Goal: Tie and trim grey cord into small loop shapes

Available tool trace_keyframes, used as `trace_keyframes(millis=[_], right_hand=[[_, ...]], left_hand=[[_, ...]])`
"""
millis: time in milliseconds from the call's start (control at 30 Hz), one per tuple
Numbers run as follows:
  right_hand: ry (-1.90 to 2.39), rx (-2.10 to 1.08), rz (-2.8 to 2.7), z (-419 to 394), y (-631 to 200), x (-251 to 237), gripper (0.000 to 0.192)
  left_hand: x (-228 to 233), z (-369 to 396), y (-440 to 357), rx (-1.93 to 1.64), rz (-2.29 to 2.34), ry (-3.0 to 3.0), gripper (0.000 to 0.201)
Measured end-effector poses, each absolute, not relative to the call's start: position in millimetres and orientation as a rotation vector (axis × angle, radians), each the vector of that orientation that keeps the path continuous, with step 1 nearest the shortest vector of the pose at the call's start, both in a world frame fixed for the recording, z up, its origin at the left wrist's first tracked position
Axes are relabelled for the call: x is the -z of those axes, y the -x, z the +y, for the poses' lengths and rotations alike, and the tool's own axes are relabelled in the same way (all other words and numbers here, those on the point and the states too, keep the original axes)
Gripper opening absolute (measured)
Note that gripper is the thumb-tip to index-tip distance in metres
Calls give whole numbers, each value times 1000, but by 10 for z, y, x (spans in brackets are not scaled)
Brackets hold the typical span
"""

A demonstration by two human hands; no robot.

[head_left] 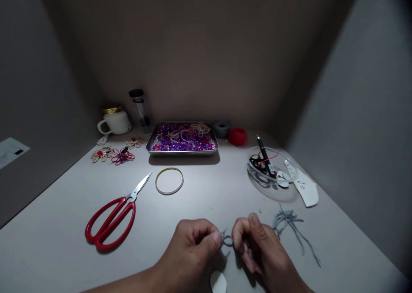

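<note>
My left hand (pixel 193 245) and my right hand (pixel 257 248) meet low in the middle of the table, fingertips pinched on a small loop of grey cord (pixel 228 240) between them. Short cord ends stick out from the loop. Loose grey cord strands (pixel 291 224) lie just right of my right hand. A small white oval piece (pixel 218 282) lies under my wrists at the bottom edge.
Red-handled scissors (pixel 111 220) lie at the left, a tan ring (pixel 169 181) beyond them. A metal tray (pixel 182 151) of purple and red beads sits at the back, with grey (pixel 222 128) and red thread spools (pixel 237 136), a clear bowl (pixel 270 166), a mug (pixel 115 121), and knotted flowers (pixel 111 154).
</note>
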State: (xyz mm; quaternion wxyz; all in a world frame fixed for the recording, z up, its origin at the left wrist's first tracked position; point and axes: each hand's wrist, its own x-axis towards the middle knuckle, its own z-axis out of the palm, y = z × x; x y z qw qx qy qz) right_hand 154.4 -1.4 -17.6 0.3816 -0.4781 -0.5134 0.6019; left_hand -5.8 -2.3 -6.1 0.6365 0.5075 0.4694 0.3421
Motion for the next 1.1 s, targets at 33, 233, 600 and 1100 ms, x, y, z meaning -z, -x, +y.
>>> trace_keyframes(millis=[33,233,600,1100], right_hand=[[1216,-1553,-1249,-10,-1549,169,58],[1229,-1309,-1499,0,-1539,86,24],[1212,-1213,-1500,5,-1581,-104,15],[1154,-485,-2301,111,-1599,119,29]], left_hand=[[54,-14,58,-791,1074,-1131,38],[12,-23,64,-801,1063,-1150,39],[-42,-68,78,-1027,1196,-1165,12],[-50,-6,115,-1048,1215,-961,11]])
